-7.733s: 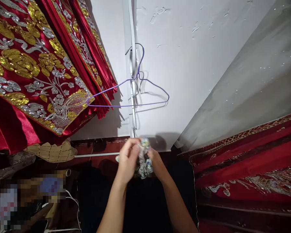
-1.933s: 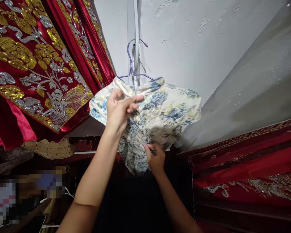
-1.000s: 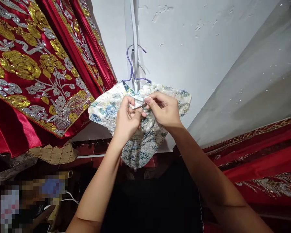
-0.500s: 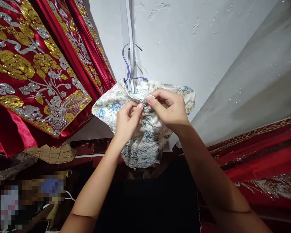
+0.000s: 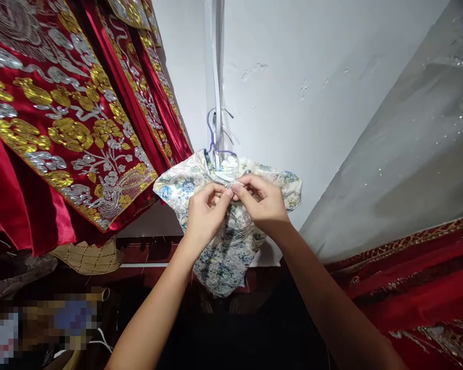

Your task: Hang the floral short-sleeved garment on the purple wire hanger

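A short-sleeved floral dress (image 5: 231,246), white with blue and pale yellow flowers, hangs on a purple wire hanger (image 5: 211,131). Both my hands meet at the front of its collar, thumbs almost touching. My left hand (image 5: 208,210) is closed in a pinch on the collar's left edge. Opposite it, my right hand (image 5: 263,203) pinches the collar's right edge between thumb and fingers. A small fastening between the fingertips is too hidden to make out. The hanger's shoulders are partly inside the dress.
Red cloth with gold and silver sequin embroidery (image 5: 73,128) hangs at the left. Behind the dress runs a white post (image 5: 218,61) along a white wall (image 5: 293,46). Clear plastic sheeting (image 5: 393,154) and more red beaded fabric (image 5: 412,272) are at the right.
The view has shifted, so dress and hanger appear lower. My hands have drawn closer together at the collar, both still pinching it.
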`<state>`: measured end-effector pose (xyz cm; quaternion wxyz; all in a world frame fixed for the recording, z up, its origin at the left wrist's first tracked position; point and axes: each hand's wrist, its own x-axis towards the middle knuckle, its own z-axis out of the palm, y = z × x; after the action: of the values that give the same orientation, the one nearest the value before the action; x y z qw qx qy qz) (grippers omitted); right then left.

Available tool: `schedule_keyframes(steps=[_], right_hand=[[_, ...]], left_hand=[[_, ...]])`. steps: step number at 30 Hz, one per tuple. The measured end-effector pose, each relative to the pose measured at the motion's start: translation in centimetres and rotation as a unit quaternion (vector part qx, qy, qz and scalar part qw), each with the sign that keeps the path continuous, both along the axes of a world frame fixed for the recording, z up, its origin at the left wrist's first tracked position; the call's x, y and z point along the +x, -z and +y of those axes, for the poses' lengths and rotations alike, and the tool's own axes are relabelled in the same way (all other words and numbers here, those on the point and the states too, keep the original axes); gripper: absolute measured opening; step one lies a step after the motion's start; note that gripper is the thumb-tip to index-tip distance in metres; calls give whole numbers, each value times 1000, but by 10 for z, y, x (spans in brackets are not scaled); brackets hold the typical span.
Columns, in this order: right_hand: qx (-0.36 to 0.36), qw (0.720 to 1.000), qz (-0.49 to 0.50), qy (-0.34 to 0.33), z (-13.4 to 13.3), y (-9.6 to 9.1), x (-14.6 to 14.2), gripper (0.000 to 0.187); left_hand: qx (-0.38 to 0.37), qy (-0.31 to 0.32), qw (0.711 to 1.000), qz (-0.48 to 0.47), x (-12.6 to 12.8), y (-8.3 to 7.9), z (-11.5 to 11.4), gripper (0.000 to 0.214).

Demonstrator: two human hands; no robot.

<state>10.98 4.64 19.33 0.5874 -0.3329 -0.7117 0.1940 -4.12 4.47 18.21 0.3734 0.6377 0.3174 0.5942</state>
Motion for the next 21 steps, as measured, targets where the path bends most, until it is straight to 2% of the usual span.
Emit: schedule_keyframes(steps=[6,9,11,13,16,18,20,21], right_hand=[[-13,999,23,-26,-4,-5,-1,18],[-29,998,49,-38,0,-10,-5,21],[-31,997,59,-41,5,-16,-8,23],[-20,996,79,-39,13,-24,-9,23],[35,985,170,-6,23,-38,4,17],[72,968,241,14,25,-44,23,13],[91,951,294,24,23,-44,47,14],[89,946,312,25,20,-41,59,15]], left_hand=[[-9,41,999,-27,-6,-6,-2,26],[-9,19,1000,-18,-7,-1,0,25],[6,-23,1000,6,-5,8,4,23],[7,-43,997,60,-3,24,8,22],[-41,6,985,167,-2,55,8,25],[-68,61,969,230,-7,68,3,29],[-62,61,960,267,-16,67,1,30],[-49,30,961,271,-21,60,3,31]])
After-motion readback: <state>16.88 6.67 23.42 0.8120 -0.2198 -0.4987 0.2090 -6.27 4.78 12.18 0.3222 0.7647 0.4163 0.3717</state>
